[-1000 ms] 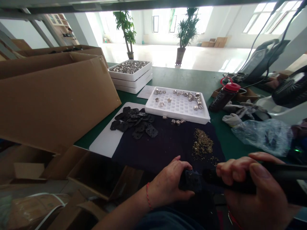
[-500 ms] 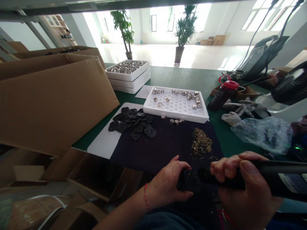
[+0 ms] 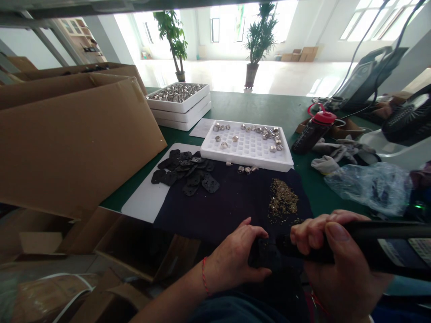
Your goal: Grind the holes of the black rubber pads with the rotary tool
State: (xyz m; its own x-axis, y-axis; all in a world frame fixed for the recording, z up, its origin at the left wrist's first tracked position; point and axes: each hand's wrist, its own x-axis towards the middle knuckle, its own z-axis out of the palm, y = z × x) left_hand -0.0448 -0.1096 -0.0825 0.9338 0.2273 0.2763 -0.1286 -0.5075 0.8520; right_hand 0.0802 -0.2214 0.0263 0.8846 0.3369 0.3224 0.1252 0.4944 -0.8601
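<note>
Surrounding dark cloth [image 3: 229,206]: white tray [image 3: 247,148], cardboard flap [image 3: 74,143] left, red-capped bottle [image 3: 313,134] right.

Item one: dark flat plate [image 3: 264,253], matte, its surface speckled with pale grit, held in the left hand [image 3: 232,258] above the dark cloth [image 3: 232,211], partly hidden by the grip. Item two: black cylindrical handheld power tool [image 3: 377,235], a printed label on its body, held in the right hand [image 3: 336,264], lying nearly level, its narrow nose against the plate.
</note>
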